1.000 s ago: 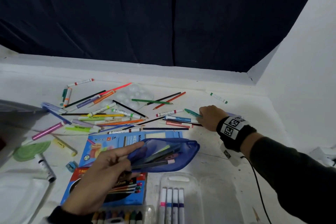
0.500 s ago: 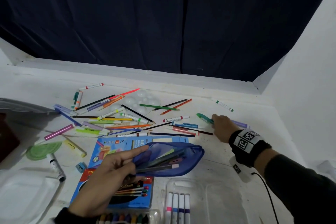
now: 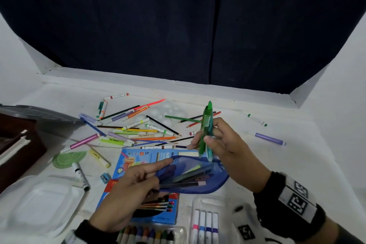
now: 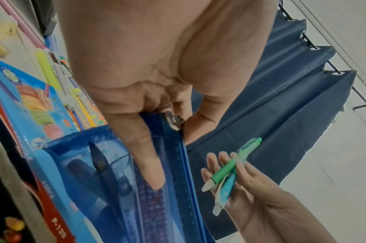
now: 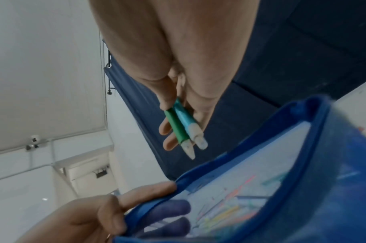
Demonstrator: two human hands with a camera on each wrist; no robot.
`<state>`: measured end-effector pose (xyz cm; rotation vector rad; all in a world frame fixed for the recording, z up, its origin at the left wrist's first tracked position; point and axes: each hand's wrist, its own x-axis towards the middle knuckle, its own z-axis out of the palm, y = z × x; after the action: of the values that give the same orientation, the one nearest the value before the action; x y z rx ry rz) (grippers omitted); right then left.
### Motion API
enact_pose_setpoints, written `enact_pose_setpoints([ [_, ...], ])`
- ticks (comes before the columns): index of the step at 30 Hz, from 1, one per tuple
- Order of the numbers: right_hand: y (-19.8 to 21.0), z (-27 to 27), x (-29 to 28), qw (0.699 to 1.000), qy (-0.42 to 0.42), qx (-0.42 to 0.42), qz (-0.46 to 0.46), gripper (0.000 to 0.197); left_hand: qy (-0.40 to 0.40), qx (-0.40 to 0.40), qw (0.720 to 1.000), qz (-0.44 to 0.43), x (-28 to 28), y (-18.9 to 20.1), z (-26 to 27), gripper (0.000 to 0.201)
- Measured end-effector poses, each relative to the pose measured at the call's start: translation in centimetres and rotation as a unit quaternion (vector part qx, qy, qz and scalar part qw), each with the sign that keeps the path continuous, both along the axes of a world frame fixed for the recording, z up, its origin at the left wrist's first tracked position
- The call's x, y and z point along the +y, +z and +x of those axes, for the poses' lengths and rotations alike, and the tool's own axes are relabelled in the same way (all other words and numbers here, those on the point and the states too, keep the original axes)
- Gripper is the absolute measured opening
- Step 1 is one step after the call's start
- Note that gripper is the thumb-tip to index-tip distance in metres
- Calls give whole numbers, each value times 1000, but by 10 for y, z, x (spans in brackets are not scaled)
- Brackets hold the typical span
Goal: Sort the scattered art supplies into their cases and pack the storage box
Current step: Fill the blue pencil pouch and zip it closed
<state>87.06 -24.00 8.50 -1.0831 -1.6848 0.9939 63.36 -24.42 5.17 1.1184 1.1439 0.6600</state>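
Note:
My left hand holds a blue mesh pencil pouch open by its zipper edge, index finger stretched along the rim; the pouch has several pens inside. My right hand pinches a green pen and a teal pen together, upright, tips down just above the pouch mouth. In the right wrist view both pens point at the pouch. In the left wrist view the pens lie across the right hand's fingers.
Many loose pens, markers and pencils lie scattered behind. A purple marker lies right. A coloured-pencil box sits under the pouch. Crayons, a marker case, a white lid and a dark box stand near.
My right hand has lifted off the table with the green and teal pens and brought them back over the pouch. The left hand keeps holding the pouch.

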Motion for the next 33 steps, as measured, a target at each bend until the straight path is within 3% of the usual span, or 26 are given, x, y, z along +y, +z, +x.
enact_pose_setpoints([
  [3,-9,-13,-3,996,80,1,-42,15,3,-8,1000,1,-4,2,-3,57],
  [6,-25,-19,-4,985,129,-96,-59,17,22,-20,1000,-6,-6,2,-8,53],
  [10,-37,-15,0,963,130,-230,-49,19,37,-25,999,-20,-6,1,-14,52],
  [16,-46,-12,1,904,111,-412,17,24,31,-13,999,-33,-12,-1,-11,55],
  [19,-45,-16,-3,917,97,-384,39,28,30,-22,999,-30,-14,-7,-15,54],
  [24,-49,-22,0,930,78,-358,36,21,-52,-3,998,28,-20,-20,-28,64],
  [28,-54,-19,6,943,44,-330,9,17,-57,117,978,165,-22,-33,-44,75],
  [33,-53,-22,6,952,32,-303,13,19,-21,227,939,259,-25,-43,-55,41],
])
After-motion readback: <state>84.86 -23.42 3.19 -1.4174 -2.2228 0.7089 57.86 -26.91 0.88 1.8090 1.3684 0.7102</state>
